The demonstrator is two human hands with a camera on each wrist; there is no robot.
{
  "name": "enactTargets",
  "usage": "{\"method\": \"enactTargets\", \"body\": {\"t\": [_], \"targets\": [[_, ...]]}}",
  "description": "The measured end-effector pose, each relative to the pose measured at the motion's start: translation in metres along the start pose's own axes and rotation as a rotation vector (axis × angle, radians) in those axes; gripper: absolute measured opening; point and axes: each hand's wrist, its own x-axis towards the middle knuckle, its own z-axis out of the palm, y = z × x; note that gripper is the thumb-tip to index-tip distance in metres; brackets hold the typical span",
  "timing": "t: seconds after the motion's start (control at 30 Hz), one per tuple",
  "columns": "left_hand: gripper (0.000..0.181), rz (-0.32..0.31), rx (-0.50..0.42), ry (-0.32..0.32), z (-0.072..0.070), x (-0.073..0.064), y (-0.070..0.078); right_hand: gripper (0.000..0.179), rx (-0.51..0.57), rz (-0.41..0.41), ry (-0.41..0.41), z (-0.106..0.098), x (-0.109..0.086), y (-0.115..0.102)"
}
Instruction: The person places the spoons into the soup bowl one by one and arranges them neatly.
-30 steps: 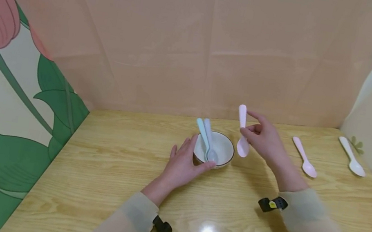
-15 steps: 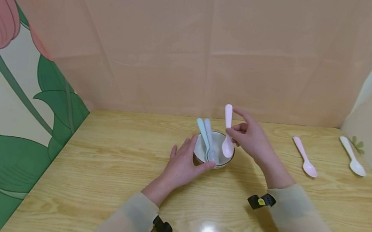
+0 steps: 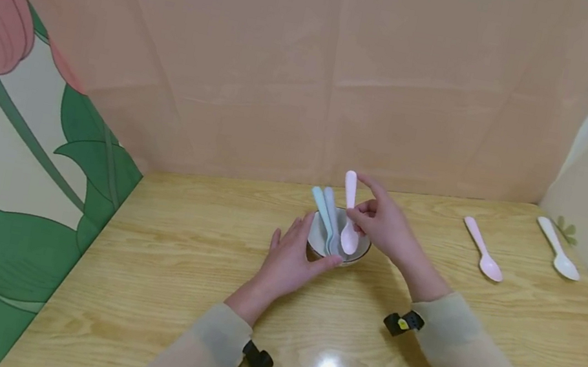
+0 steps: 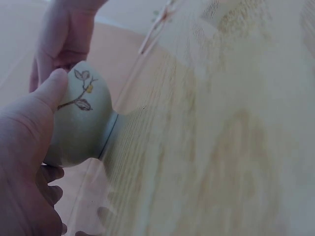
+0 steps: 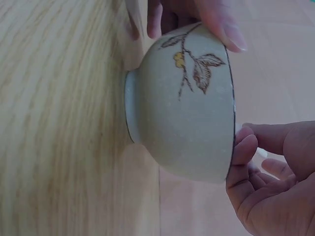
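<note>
Wood-grained table (image 3: 165, 279) spreads beneath both hands in the head view. The left hand (image 3: 287, 262), reaching forward from a beige sleeve, is wrapped about the left and near sides of a small round white ceramic bowl (image 3: 318, 234) with a dark rim. The right hand (image 3: 383, 225) slants in from its own side, thumb and fingers pinching a pale pink spoon (image 3: 351, 200), index finger extended towards the handle's top. That spoon stands steeply, scoop down within the bowl's outline; contact with the inside cannot be told. Between the hands, a mint-blue spoon (image 3: 322, 211) and a grey-blue spoon (image 3: 331, 208) lean in the bowl. Well right of the right hand lie a second pink spoon (image 3: 483, 250) and, farther, a white spoon (image 3: 556, 248).

The left wrist view adds a brown leafy sprig (image 4: 82, 103) on the outer wall, just beside the left thumb.

The right wrist view reveals the bowl's narrow foot (image 5: 131, 108) on the table, and the right hand's curled fingers close against the rim, mostly hiding the held spoon.
</note>
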Motion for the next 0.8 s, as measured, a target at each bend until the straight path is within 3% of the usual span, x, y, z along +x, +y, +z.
{"method": "enactTargets", "body": {"t": [0.33,0.53,0.8], "targets": [[0.107,-0.019,0.006,-0.011,-0.002,-0.001,0.003,0.080,-0.111,-0.037,0.010,0.008,0.000,0.001],[0.105,-0.001,-0.006,-0.007,-0.002,-0.001,0.001,0.079,-0.170,-0.040,-0.028,0.011,0.001,0.000],[0.107,-0.010,0.014,-0.013,-0.002,-0.002,0.002,0.078,-0.173,-0.008,-0.095,0.016,0.004,-0.002]]}}
